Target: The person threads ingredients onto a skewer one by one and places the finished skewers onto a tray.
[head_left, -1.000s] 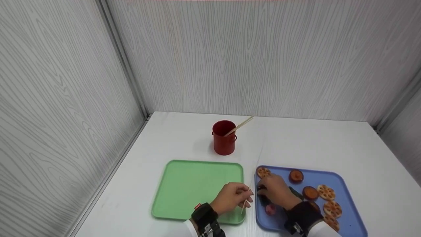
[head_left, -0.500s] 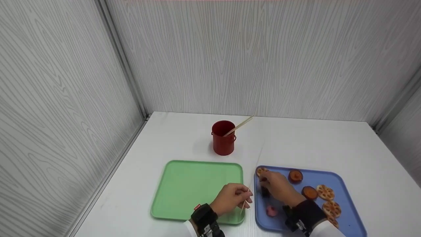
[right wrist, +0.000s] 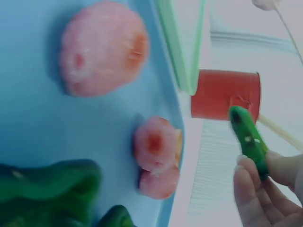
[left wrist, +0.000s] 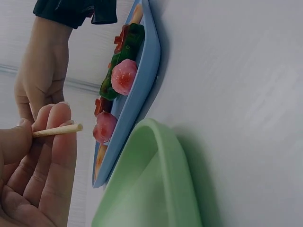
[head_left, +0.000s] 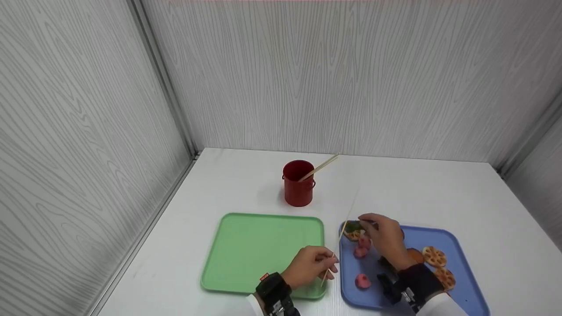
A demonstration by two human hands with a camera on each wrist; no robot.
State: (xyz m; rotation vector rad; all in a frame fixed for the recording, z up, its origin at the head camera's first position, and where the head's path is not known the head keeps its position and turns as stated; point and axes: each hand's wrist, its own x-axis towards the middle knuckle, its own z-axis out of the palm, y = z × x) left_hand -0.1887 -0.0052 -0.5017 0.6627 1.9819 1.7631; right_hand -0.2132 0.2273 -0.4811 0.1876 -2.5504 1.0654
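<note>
In the head view my left hand [head_left: 309, 266] pinches a thin wooden skewer [head_left: 344, 228] over the green tray's right edge. The skewer's blunt end [left wrist: 59, 130] pokes out between thumb and fingers in the left wrist view. My right hand [head_left: 386, 237] holds a green pepper piece [right wrist: 249, 139] between thumb and fingertips, raised above the far left corner of the blue tray [head_left: 417, 237]. The pepper is apart from the skewer. Round pink pieces [right wrist: 105, 47] lie on the blue tray below, beside more green peppers [right wrist: 47, 189].
Lotus root slices [head_left: 434, 256] and a round orange-brown slice [head_left: 415, 254] lie on the blue tray's right half. The green tray [head_left: 259, 250] is to the left. Behind stands a red bucket [head_left: 298, 191] with skewers [head_left: 322, 167] leaning in it.
My right hand has picked up the green pepper and moved up and away from me, uncovering pink pieces on the blue tray. My left hand stays nearly still with the skewer.
</note>
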